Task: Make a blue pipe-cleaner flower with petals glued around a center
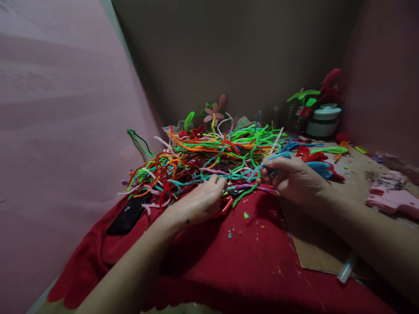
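A big tangle of coloured pipe cleaners [209, 157] lies at the far edge of a red cloth [248, 257]. My right hand [294, 179] is closed in a pinch on a light blue pipe cleaner [271, 160] pulled from the pile's right side. My left hand [201, 200] rests palm down at the pile's near edge, fingers curled over red-handled scissors [226, 205] that are mostly hidden beneath it.
A black phone [129, 213] lies on the cloth at the left. A pink glue gun [391, 196] sits at the right on brown cardboard [314, 244]. Pipe-cleaner flowers [214, 114], a pale green lidded pot [324, 120] and red petals [314, 157] stand behind. Walls close in left and back.
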{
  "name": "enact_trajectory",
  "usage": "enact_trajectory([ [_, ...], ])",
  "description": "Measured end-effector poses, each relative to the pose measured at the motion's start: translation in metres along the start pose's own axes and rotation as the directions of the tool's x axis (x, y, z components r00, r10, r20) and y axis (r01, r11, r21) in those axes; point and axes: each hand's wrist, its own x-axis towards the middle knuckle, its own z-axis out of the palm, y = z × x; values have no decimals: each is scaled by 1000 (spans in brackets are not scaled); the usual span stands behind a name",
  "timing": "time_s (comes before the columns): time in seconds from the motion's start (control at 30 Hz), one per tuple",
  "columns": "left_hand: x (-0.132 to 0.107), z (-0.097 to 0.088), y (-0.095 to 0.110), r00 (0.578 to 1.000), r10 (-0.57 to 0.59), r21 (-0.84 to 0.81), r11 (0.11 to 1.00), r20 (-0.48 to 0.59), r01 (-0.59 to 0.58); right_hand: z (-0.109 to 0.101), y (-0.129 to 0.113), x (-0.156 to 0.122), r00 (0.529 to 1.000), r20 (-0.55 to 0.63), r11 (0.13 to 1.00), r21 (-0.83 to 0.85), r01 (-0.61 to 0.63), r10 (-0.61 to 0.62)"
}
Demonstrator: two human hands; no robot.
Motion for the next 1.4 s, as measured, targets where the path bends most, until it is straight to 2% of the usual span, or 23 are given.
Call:
enact_trajectory([
  [0.13, -1, -3, -2, 1000, -10, -25, 1000, 19, 10, -4, 8, 1, 986, 130, 994, -44, -100, 105],
  [0.37, -19, -7, -7, 1000, 4, -131, 991, -6, -5, -10, 16, 9, 995, -4, 995, -30, -100, 100],
  [0.43, -28, -15, -10, 1000, 7, -208, 978, -6, -8, -10, 16, 9, 995, 1, 994, -39, -99, 99],
  [0.5, -37, -27, -13, 998, 11, -333, 943, 63, 11, -9, 16, 9, 995, -1, 993, -54, -101, 101],
  [0.57, -46, -40, -15, 982, 20, -517, 852, 186, 80, -8, 16, 9, 994, -19, 993, -55, -107, 106],
  [0.63, -53, -48, -17, 958, 8, -676, 710, 287, 197, -6, 15, 9, 994, -34, 994, -42, -102, 101],
  [0.73, -56, -49, -19, 961, -76, -823, 502, 265, 267, -4, 13, 8, 997, -35, 997, -20, -68, 67],
  [0.8, -53, -44, -17, 958, -181, -860, 425, 223, 281, -4, 12, 8, 1000, 0, 999, -19, -28, 28],
  [0.83, -51, -40, -14, 951, -231, -860, 421, 207, 289, -5, 12, 8, 1000, 28, 1000, -26, -7, 8],
  [0.9, -46, -33, -7, 942, -304, -811, 510, 142, 287, -6, 13, 8, 996, 83, 998, -49, 33, -29],
  [0.93, -43, -30, -3, 948, -307, -756, 603, 77, 257, -6, 13, 8, 993, 107, 997, -66, 48, -41],
  [1.0, -38, -23, 5, 969, -240, -567, 806, -52, 169, -7, 14, 8, 988, 145, 992, -103, 72, -57],
  [1.07, -33, -16, 10, 980, -133, -352, 933, -152, 72, -7, 14, 8, 982, 175, 987, -131, 90, -66],
  [1.13, -29, -11, 13, 979, -47, -204, 979, -196, 7, -7, 13, 7, 977, 206, 988, -130, 89, -60],
  [1.2, -27, -7, 13, 978, -3, -132, 991, -210, -25, -6, 12, 5, 970, 241, 993, -101, 63, -37],
  [1.4, -24, -5, 11, 968, 63, -103, 991, -243, -90, -4, 8, 1, 953, 302, 1000, -24, -9, 15],
])
